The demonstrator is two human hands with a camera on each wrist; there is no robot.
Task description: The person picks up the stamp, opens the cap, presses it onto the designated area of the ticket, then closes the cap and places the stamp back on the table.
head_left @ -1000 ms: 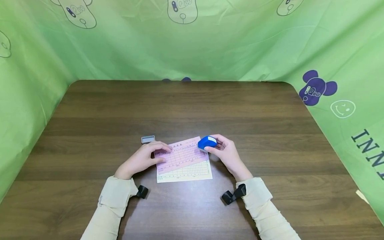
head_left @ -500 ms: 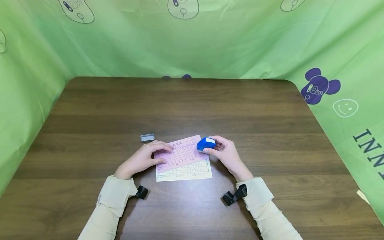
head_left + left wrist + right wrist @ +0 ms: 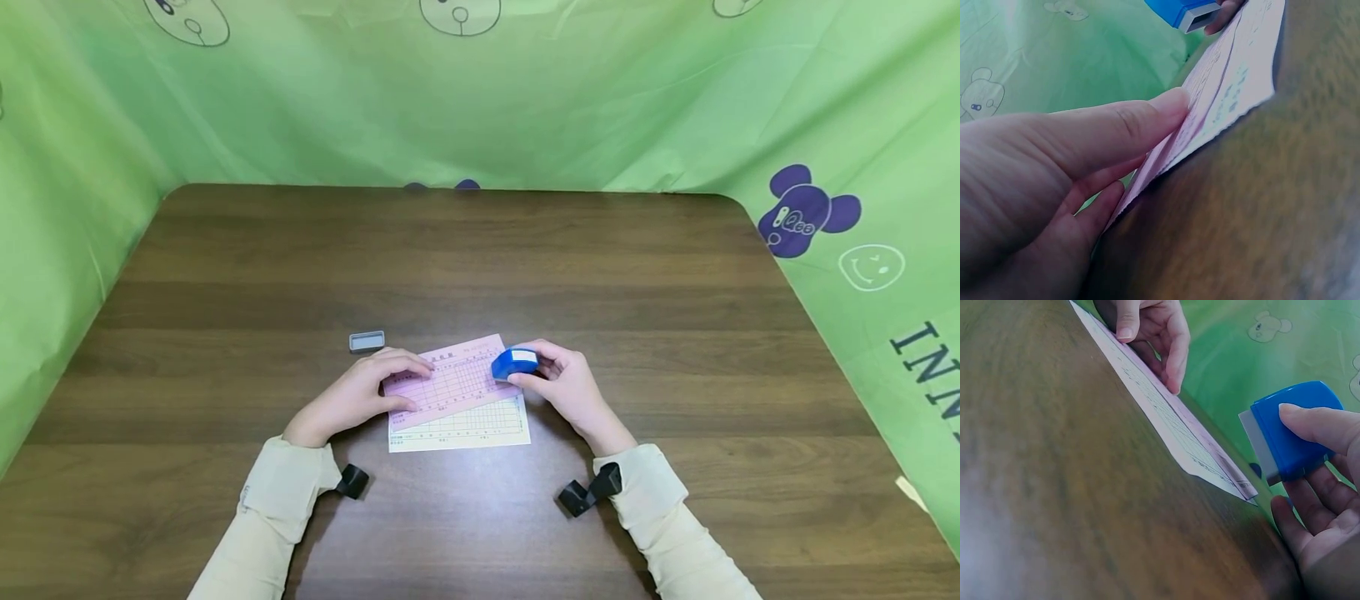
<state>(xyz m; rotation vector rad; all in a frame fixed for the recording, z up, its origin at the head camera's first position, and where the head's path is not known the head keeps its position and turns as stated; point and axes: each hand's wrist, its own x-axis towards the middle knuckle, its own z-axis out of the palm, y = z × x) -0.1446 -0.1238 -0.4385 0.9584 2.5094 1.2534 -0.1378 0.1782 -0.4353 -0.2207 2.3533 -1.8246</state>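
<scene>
A pink printed form [image 3: 450,383] lies aslant over a pale form with green lines [image 3: 465,427] on the table. My left hand [image 3: 367,389] rests on the left part of the pink form, thumb and fingertips spread on it, as the left wrist view shows. With thumb and fingers my right hand [image 3: 558,375] holds a blue stamp [image 3: 514,362] over the pink form's right end. Seen from the right wrist, the stamp's grey base [image 3: 1259,447] is apart from the paper. Behind the left hand lies a small grey stamp cap [image 3: 367,341], its hollow side up.
The brown wooden table [image 3: 480,258] reaches to a green printed curtain [image 3: 480,108] at the back and sides. Black wrist cameras [image 3: 352,481] stick out from both cuffs near the tabletop. A pale strip [image 3: 911,493] shows at the right edge.
The head view has tilted slightly, so the table sits higher in it. The stamp has tipped a little in my right hand and moved slightly lower. My left hand stays on the form.
</scene>
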